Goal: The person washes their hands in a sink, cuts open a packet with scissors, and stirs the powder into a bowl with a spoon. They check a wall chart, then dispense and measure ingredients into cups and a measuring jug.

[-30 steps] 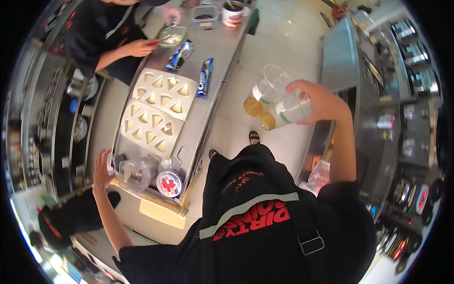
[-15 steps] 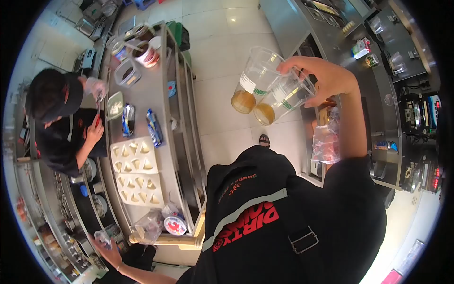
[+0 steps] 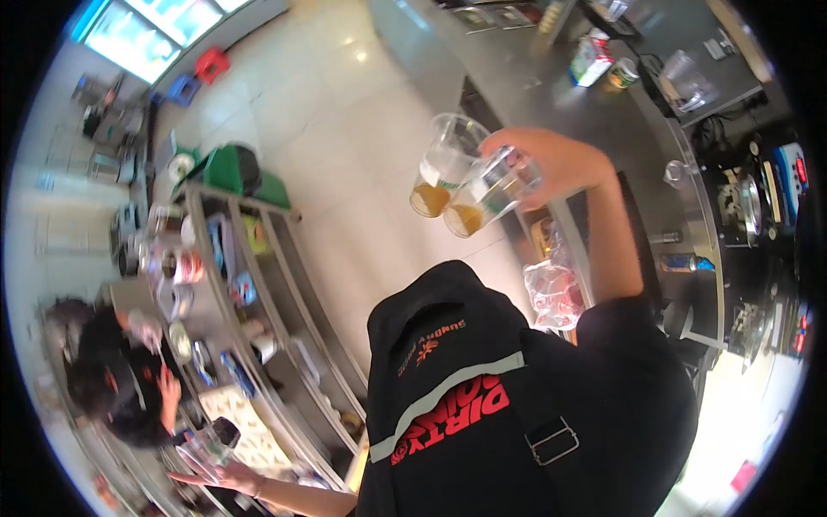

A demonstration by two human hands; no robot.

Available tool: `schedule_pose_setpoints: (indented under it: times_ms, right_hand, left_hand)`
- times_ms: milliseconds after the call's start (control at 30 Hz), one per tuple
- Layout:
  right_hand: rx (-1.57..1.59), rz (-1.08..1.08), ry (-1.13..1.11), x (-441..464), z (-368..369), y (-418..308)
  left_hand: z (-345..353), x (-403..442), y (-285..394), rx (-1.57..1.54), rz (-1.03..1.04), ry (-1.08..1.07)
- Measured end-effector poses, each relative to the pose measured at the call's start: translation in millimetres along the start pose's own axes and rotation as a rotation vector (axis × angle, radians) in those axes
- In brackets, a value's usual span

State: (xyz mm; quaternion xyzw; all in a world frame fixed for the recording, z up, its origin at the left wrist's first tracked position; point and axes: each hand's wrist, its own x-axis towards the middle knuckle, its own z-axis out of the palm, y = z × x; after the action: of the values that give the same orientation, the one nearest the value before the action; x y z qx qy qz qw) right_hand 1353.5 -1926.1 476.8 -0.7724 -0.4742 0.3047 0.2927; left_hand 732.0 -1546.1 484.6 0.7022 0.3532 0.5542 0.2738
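My right hand [image 3: 560,162] grips two clear plastic cups side by side near their rims. Each cup, the left one [image 3: 444,168] and the right one [image 3: 493,191], is tilted, with amber-brown contents at its bottom and a label on its side. They hang over the tiled floor, close to the steel counter on the right. At the lower left, my left hand [image 3: 234,478] is closed around a clear plastic cup [image 3: 200,454], slightly blurred. A dark round patch shows beside that cup; what it is I cannot tell. This hand is by the steel table with the white mould tray [image 3: 245,422].
A co-worker [image 3: 112,379] in black works across the steel table at left. Blue packets [image 3: 237,372] and jars [image 3: 188,265] stand on it. A green bin [image 3: 226,172] is beyond its far end. On the right counter [image 3: 525,82] are a carton [image 3: 592,59] and burners.
The view has turned, showing more floor and the bright windows at upper left. My left hand with its clear cup has moved beside the mould tray. My right hand still holds both cups.
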Motion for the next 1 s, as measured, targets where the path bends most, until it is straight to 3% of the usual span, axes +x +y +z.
schedule_pose_setpoints:
  times_ms: [67, 100, 133, 233, 333, 367, 400, 467, 500, 533, 567, 600, 633, 700, 833, 900, 1000]
  right_hand:
    - [-0.004, 0.113, 0.060, -0.8, -13.0, 35.5]
    - [-0.088, 0.097, 0.154, -0.2, -12.8, 63.4]
    - [-0.178, 0.079, 0.243, 1.8, -15.3, 91.2]
    - [-0.201, 0.369, 0.389, 2.9, -29.3, 158.6]
    - [-0.276, 0.619, 0.517, 8.5, -42.1, 231.7]
    - [-0.328, 0.726, 0.556, 11.3, -48.8, 251.2]
    - [-0.313, 0.758, 0.576, 13.8, -54.4, 262.2]
    - [-0.348, 0.936, 0.522, 14.6, -68.2, 278.0]
    - [-0.338, 0.967, 0.528, 15.3, -70.6, 282.0]
    - [-0.305, 0.988, 0.523, 16.9, -80.6, 290.3]
    - [-0.264, 1.008, 0.511, 16.5, -88.2, 298.8]
    - [-0.243, 1.039, 0.519, 14.8, -87.9, 302.6]
    - [-0.256, 1.019, 0.538, 14.2, -86.3, 305.8]
    - [-0.237, 1.020, 0.561, 10.3, -74.6, 304.7]
    - [-0.197, 0.980, 0.728, -14.3, -61.7, 308.8]
    - [-0.110, 1.163, 0.719, -13.1, -64.6, 300.0]
    - [-0.061, 1.183, 0.792, -14.8, -66.3, 293.1]
  left_hand:
    - [89.4, 6.4, -2.8, -0.444, 0.008, -0.102]
    - [129.4, 15.8, -10.9, -0.573, -0.036, -0.047]
    - [168.7, 27.9, -16.5, -0.738, 0.003, -0.199]
    - [314.9, 55.5, -8.2, -0.648, -0.037, -0.206]
    - [453.5, 88.7, -0.1, -0.700, -0.079, -0.469]
    - [503.1, 104.6, 1.8, -0.671, -0.262, -0.501]
    - [549.6, 107.5, 21.9, -0.631, -0.216, -0.663]
    - [639.5, 109.7, 35.0, -0.762, -0.320, -0.860]
    - [684.0, 109.9, 45.8, -0.683, -0.336, -0.928]
    - [722.3, 107.8, 54.1, -0.787, -0.197, -1.092]
    - [764.7, 105.0, 58.4, -1.092, -0.238, -1.246]
    - [802.0, 96.9, 70.1, -1.129, -0.290, -1.330]
    - [836.2, 87.0, 83.4, -1.043, -0.360, -1.362]
    - [897.0, 68.7, 99.4, -1.042, -0.199, -1.539]
    - [988.1, 11.3, 138.6, -0.919, -0.219, -1.687]
    - [1016.6, -6.3, 165.9, -0.940, -0.255, -1.747]
    - [1051.6, -35.7, 185.5, -0.920, -0.192, -1.767]
